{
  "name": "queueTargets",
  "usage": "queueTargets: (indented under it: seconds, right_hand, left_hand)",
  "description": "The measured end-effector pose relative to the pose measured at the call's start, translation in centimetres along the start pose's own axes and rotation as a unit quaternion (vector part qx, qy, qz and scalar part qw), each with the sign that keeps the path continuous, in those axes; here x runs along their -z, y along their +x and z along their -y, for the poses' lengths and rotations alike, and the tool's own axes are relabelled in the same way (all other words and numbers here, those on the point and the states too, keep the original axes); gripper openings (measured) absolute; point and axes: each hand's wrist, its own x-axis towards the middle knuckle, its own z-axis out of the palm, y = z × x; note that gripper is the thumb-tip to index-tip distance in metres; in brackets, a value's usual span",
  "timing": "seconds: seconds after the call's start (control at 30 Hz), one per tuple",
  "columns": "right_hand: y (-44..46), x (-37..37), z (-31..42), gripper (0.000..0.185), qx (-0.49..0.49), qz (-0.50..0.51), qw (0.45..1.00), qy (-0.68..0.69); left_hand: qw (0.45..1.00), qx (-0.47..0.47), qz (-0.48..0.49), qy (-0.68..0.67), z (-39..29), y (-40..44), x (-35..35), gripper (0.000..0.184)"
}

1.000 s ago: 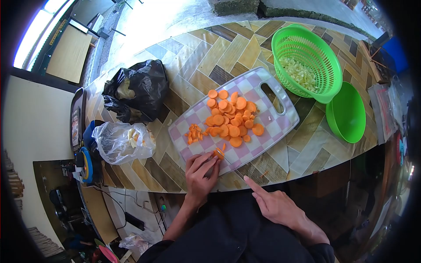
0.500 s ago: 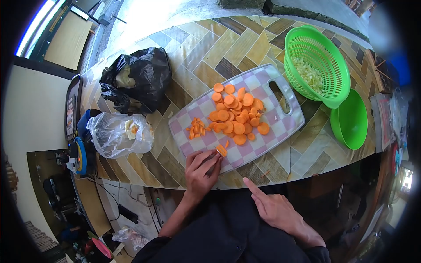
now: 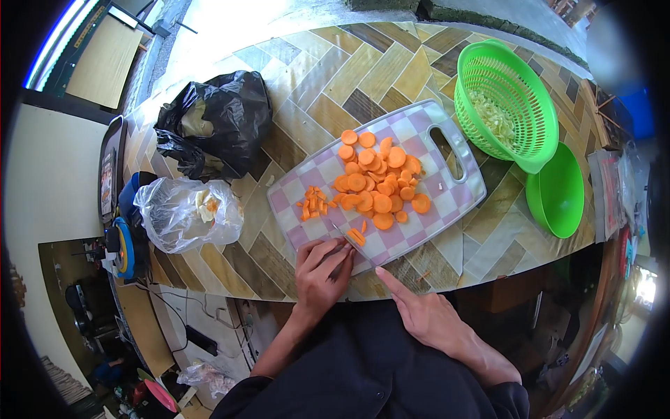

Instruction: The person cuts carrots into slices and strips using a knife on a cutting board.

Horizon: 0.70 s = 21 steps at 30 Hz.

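My left hand point(image 3: 321, 274) is at the near edge of a checkered cutting board point(image 3: 412, 241), fingers bent and pinched against a small stack of carrot slices point(image 3: 356, 237), partly hidden by the fingertips. My right hand point(image 3: 426, 314) grips a knife point(image 3: 362, 255), index finger stretched along it; its handle is hidden in the palm. The thin blade slants across the board beside the left fingertips, touching or close to the carrot. Farther up the board lies a heap of round carrot slices point(image 3: 382, 203), with a small pile of carrot sticks point(image 3: 314, 204) to its left.
A green colander point(image 3: 537, 105) holding pale shredded vegetable stands at the right, beside a green bowl point(image 3: 556, 192). At the left are a black plastic bag point(image 3: 237, 119) and a clear plastic bag point(image 3: 167, 216) with scraps. The table's near edge point(image 3: 244, 293) runs along my body.
My right hand has moved up and left, bringing the knife blade over the board next to my left fingers. The held carrot now shows separate strips beside the blade.
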Motion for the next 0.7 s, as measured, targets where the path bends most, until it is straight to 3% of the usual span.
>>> queueTargets:
  seconds: [0.7]
  right_hand:
    - [-2.7, 0.3, -0.4, 0.065, -0.014, 0.039, 0.998, 0.056]
  left_hand:
    - [1.0, -0.007, 0.008, -0.015, 0.3, -0.2, 0.4, 0.025]
